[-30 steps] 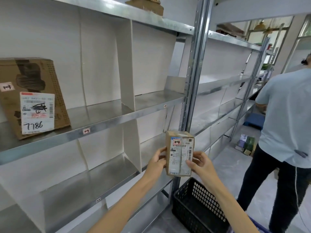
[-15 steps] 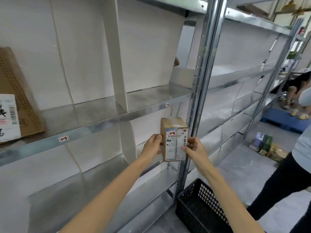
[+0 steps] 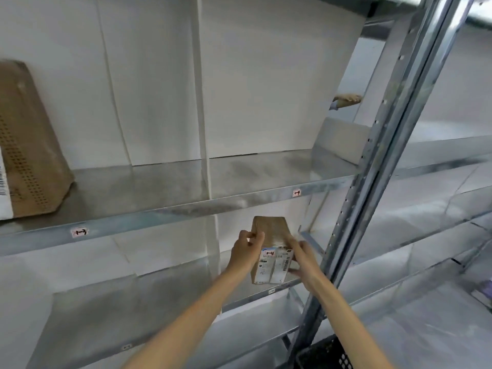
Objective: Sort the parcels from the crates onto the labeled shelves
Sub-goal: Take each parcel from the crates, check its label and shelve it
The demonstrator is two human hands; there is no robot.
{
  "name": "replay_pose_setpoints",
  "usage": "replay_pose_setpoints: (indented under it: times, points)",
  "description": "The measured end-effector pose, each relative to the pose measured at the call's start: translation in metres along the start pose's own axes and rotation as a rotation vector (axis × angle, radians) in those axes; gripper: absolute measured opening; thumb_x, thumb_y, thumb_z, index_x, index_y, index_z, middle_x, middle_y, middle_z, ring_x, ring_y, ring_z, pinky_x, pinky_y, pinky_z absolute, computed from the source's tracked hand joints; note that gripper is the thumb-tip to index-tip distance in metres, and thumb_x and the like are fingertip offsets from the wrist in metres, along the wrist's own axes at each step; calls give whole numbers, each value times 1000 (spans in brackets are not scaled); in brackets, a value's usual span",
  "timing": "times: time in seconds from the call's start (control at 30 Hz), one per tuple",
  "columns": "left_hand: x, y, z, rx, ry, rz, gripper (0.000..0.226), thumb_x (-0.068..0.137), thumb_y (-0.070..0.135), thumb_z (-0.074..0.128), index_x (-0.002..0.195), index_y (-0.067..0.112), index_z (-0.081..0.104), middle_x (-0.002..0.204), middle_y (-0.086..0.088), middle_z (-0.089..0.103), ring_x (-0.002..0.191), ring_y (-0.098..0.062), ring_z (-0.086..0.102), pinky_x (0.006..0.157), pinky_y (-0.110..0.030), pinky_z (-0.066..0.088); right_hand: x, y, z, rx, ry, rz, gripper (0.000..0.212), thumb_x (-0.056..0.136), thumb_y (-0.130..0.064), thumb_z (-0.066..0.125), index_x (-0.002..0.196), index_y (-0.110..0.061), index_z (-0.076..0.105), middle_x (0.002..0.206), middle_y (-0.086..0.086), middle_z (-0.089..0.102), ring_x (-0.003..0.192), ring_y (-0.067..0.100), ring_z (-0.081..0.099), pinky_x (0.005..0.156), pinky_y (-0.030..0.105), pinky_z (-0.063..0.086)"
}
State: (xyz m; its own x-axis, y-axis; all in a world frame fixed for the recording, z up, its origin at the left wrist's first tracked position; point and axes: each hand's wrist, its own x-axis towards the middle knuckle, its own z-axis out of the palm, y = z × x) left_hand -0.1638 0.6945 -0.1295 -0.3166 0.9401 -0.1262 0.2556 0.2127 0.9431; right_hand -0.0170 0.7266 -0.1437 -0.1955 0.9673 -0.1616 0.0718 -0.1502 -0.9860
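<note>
While both hands hold it in the air, the small brown cardboard parcel with a white printed label [image 3: 270, 251] stands with its long axis roughly upright. Its top end tips away toward the shelving and its labelled face is turned back to the camera. It hangs just below the front edge of the grey metal shelf [image 3: 239, 202], a little left of the shelf's right corner.

The left hand [image 3: 243, 251] reaches up from below on an extended forearm, its grip pinching the parcel's left edge between thumb and curled fingers. The right hand [image 3: 303, 259] mirrors it, its grip clamped on the right side with the fingers running along that face.

One parcel is in hand. One larger brown cardboard box [image 3: 29, 145] sits on the shelf toward its left end, leaning back. Two small handwritten tags are stuck on the front edge, one left [image 3: 79, 232] and one right [image 3: 296, 193]. One black plastic crate [image 3: 322, 352] shows at the bottom.
</note>
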Motion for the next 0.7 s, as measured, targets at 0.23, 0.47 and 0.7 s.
replay_pose_setpoints:
  times: [0.23, 0.47, 0.7]
  points:
    - [42, -33, 31, 17, 161, -107, 29, 94, 33, 50, 113, 11, 51, 110, -8, 65, 98, -25, 63, 81, -30, 47, 66, 32, -3, -71, -101, 68, 37, 92, -45, 53, 97, -9, 45, 91, 8, 62, 88, 18, 63, 70, 31, 53]
    - [57, -70, 48, -93, 363, -227, 28, 95, 16, 48, 120, 6, 54, 115, -12, 64, 103, -25, 60, 88, -32, 46, 106, 82, 19, -258, -201, 150, 24, 95, -38, 49, 87, -18, 40, 83, 3, 51, 76, 15, 50, 72, 34, 43]
    - [66, -97, 52, -161, 486, -290, 30, 95, 13, 49, 123, 2, 50, 122, -14, 60, 110, -27, 57, 89, -30, 44, 121, 99, 29, -315, -356, 181, 29, 97, -38, 46, 100, -10, 44, 87, 3, 51, 81, 16, 53, 82, 42, 53]
